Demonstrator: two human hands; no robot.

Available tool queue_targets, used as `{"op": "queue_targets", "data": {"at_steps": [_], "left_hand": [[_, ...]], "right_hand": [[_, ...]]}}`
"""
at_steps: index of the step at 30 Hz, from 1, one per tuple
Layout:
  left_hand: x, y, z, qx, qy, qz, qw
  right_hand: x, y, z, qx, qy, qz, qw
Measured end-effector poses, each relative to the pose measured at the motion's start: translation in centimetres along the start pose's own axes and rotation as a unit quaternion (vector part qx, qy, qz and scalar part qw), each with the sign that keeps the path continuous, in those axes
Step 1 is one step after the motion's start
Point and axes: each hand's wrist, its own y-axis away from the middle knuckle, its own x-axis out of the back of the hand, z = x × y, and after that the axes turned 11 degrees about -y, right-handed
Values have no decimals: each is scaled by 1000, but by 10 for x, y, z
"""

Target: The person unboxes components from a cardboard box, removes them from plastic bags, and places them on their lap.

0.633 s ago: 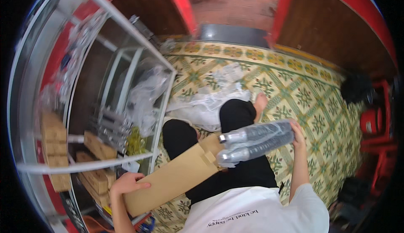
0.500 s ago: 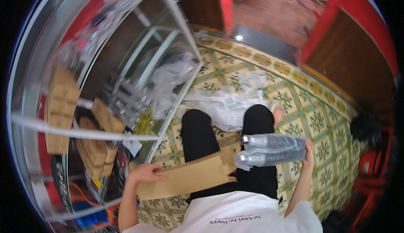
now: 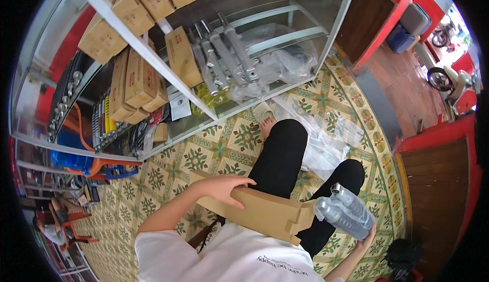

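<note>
I'm watching my left hand [image 3: 226, 188] grip the long, brown cardboard box [image 3: 270, 210]; rightward, my right hand [image 3: 368, 237] clasps clear-wrapped, grey twin cylinders [image 3: 349, 216], slanting toward its flaps [image 3: 305, 216].

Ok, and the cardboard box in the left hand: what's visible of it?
The box is long, slim and plain brown, apparently cardboard. It slants across the black trousers, its flaps open at the picture-right end. The left hand holds it nearer the other end. Its open end lies beside the plastic-wrapped parts; contact is unclear.
</note>
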Motion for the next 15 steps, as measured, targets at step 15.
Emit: {"op": "queue_targets", "data": {"at_steps": [15], "left_hand": [[-47,52,-165,68,-127,39,989]], "right_hand": [[2,10,-1,-20,-47,-26,998]]}}
